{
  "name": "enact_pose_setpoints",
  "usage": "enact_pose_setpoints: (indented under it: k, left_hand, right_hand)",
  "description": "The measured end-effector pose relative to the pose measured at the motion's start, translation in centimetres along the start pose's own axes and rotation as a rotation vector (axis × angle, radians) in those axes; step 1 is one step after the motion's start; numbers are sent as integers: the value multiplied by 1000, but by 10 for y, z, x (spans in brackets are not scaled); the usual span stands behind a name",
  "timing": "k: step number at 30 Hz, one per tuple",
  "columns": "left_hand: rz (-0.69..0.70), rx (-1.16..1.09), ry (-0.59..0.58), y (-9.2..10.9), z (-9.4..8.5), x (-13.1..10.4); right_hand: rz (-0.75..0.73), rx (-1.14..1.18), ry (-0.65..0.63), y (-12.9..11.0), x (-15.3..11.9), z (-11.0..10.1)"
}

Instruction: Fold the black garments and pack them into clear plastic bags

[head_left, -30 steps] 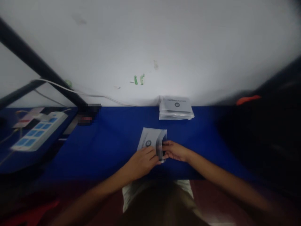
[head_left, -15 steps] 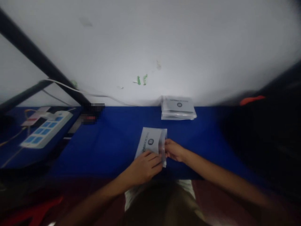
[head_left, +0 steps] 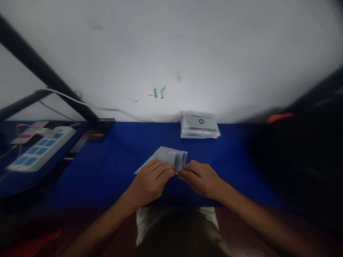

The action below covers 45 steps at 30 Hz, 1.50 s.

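A flat white printed packet in a clear plastic bag (head_left: 164, 154) is held over the front half of the blue table. My left hand (head_left: 151, 180) grips its near side, fingers closed over it and covering most of the print. At the bag's clear right end, the fingers of my right hand (head_left: 199, 178) are pinched on the near corner. The packet is tilted, with its far edge angled up to the right. Behind it, a stack of similar bagged packets (head_left: 200, 125) lies against the wall, a round dark logo on the top one.
A white power strip with blue sockets (head_left: 41, 148) lies at the left beside a dark frame post. A white cable (head_left: 107, 108) runs along the wall (head_left: 227, 53). The blue table (head_left: 112, 171) has a dark bulky shape (head_left: 302, 167) at its right.
The packet has turned and tilted, so its logo no longer shows. My left hand has shifted left along it, and my right hand has moved down to its near right corner.
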<state>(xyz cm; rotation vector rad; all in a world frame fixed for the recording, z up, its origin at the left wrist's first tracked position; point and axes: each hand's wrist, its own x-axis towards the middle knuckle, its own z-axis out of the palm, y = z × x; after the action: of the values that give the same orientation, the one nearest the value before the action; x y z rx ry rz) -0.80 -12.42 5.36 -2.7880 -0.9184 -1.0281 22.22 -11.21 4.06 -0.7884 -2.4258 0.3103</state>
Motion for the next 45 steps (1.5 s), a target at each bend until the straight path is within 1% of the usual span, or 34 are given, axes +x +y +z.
enact_pose_setpoints:
  k: [2, 4, 6, 8, 12, 14, 15, 16, 18, 22, 24, 25, 27, 29, 30, 32, 34, 35, 36, 37, 38, 39, 41, 43, 45]
  left_hand:
    - [9, 23, 33, 1, 1, 4]
    - [20, 46, 81, 2, 0, 7]
    - [37, 62, 135, 4, -2, 10]
    - [52, 66, 185, 7, -7, 12]
    - [41, 29, 262, 12, -18, 17]
    - [43, 11, 290, 14, -20, 19]
    - [44, 1, 299, 14, -19, 20]
    - [44, -5, 307, 15, -17, 21]
    - [41, -27, 315, 17, -11, 25]
    - [79, -103, 322, 27, 0, 32]
    - [98, -95, 321, 32, -1, 35]
    - [95, -67, 324, 34, -3, 36]
    - [68, 3, 343, 32, -6, 36]
    - [27, 45, 385, 23, -3, 36]
    - [8, 44, 403, 17, 2, 36]
    - [-31, 1, 424, -1, 20, 38]
    - [-85, -75, 328, -21, 45, 40]
    - [-131, -105, 237, -31, 59, 42]
    - [-158, -129, 118, -40, 72, 43]
    - [-173, -145, -8, -47, 85, 44]
    - [-191, -160, -110, -54, 95, 45]
    - [-206, -172, -181, -59, 105, 44]
    - [-234, -192, -263, -66, 118, 42]
    - [-251, -216, -291, -69, 125, 39]
    - [-264, -239, -298, -70, 128, 35]
  right_hand:
    - [-55, -105, 14, -3, 3, 1]
    - [-64, -132, 20, -4, 6, 2]
    - [-61, -125, 18, 2, 9, 4]
    - [-38, -113, 4, 13, 8, 8]
    - [70, -166, -47, 49, -2, 20]
    - [123, -197, -66, 60, -7, 23]
    - [141, -196, -68, 62, -8, 23]
    - [149, -176, -63, 61, -9, 22]
    - [130, -73, -33, 52, -6, 17]
    - [-15, 247, 36, 25, 1, 11]
    - [-32, 282, 78, 19, 2, 8]
    - [-2, 249, 111, 20, 2, 6]
    - [111, 126, 204, 30, 5, -4]
    - [216, -20, 296, 51, 11, -18]
    - [242, -94, 346, 65, 16, -24]
    - [242, -285, 402, 98, 28, -35]
    - [203, -460, 341, 132, 40, -37]
    - [208, -531, 291, 147, 45, -36]
    - [227, -583, 220, 159, 50, -33]
    - [238, -619, 140, 168, 54, -29]
    - [254, -643, 75, 174, 58, -25]
    - [274, -652, 24, 177, 61, -22]
    - [320, -635, -29, 176, 67, -17]
    - [365, -593, -49, 173, 72, -15]
    - [397, -566, -68, 170, 75, -13]
